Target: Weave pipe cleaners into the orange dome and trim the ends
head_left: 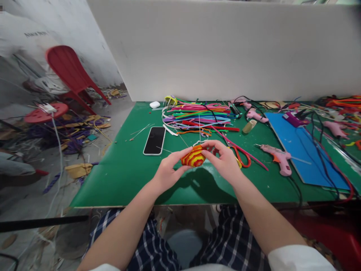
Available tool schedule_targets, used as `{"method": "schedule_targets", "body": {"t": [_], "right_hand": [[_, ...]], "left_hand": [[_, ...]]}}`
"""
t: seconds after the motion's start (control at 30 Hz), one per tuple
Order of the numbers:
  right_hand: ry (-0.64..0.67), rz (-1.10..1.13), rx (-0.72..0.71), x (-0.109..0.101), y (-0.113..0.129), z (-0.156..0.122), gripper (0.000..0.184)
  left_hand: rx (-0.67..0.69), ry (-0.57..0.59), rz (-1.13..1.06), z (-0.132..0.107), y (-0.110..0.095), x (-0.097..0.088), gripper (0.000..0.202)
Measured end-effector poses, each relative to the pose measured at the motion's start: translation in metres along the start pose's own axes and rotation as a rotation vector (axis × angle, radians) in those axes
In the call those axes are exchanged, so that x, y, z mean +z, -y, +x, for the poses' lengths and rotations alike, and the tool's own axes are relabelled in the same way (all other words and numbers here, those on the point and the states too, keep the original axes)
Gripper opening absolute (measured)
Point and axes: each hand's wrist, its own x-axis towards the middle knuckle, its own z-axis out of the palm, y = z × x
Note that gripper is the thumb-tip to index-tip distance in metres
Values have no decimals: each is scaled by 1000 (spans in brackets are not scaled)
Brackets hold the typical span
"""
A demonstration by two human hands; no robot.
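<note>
Above the green table, an orange, yellow and red striped pipe-cleaner piece (194,157) is held up, coiled in rings. Thin wires stick out from its top. My left hand (170,169) grips its left side between thumb and fingers. On its upper right edge, my right hand (221,156) pinches with thumb and fingertips. Behind my right hand lie orange-handled scissors (244,157), partly hidden by it. A phone (155,140) with a dark screen rests left of the piece. Bundles of coloured pipe cleaners (197,114) lie beyond my hands.
To the right, a pink glue gun (278,158) lies beside a blue board (299,150) with cables across it. More pink glue guns (256,115) sit farther back. A white panel (225,52) borders the table's far edge. A red chair (69,71) stands at left.
</note>
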Motion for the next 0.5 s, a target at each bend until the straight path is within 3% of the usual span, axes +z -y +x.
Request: {"method": "schedule_targets", "body": {"t": [0.27, 0.5], "right_hand": [[2, 126, -51, -8, 4, 1, 12], [53, 96, -81, -12, 6, -1, 11]], "left_hand": [[43, 59, 10, -2, -3, -2, 48], [54, 87, -8, -3, -6, -5, 49]]}}
